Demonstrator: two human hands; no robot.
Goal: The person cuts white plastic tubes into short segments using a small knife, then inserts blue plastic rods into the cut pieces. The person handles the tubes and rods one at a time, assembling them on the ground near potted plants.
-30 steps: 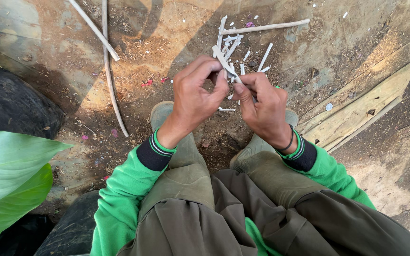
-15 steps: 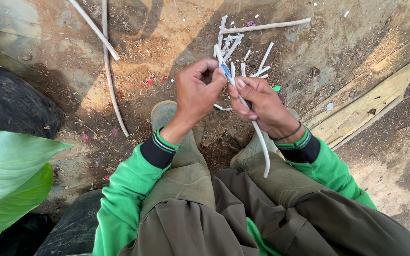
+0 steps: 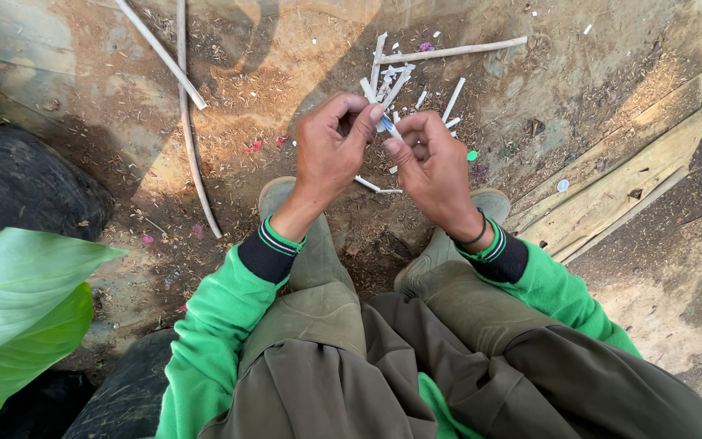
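I squat on bare earth, green sleeves and olive trousers at the bottom of the view. My left hand (image 3: 328,153) and my right hand (image 3: 434,167) meet in front of my knees. Both pinch a small thin piece with a blue and white end (image 3: 387,125) between their fingertips. Just beyond the hands lies a pile of short whitish cut stick pieces (image 3: 396,81). One short white piece (image 3: 371,185) rests on the ground under the hands, between my boots.
Two long thin sticks (image 3: 164,55) (image 3: 192,162) lie at the upper left, and a thicker pale stick (image 3: 457,50) at the top. Dark lumps (image 3: 18,179) and a big green leaf (image 3: 18,301) sit left. A wooden plank (image 3: 619,191) runs along the right.
Half a second ago a long white stick hung down from my right hand; it no longer shows there. Both hands have kept close together, fingertips now pinched around the small blue-tipped piece.
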